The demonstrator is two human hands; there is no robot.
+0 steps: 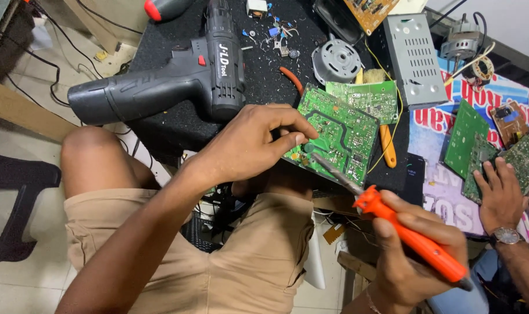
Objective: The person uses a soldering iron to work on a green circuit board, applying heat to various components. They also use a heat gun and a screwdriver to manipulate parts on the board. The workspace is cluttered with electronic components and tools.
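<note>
My left hand grips the near-left edge of a green circuit board, holding it tilted over the edge of the black work mat. My right hand holds an orange-handled soldering iron. Its metal tip reaches up-left and touches the lower left part of the board, close to my left fingertips. Both hands work above my lap.
A black cordless drill lies on the mat at the left. A second green board, a small round motor, a grey metal box and an orange-handled tool lie behind. Another person's hand, wearing a wristwatch, rests on boards at the right.
</note>
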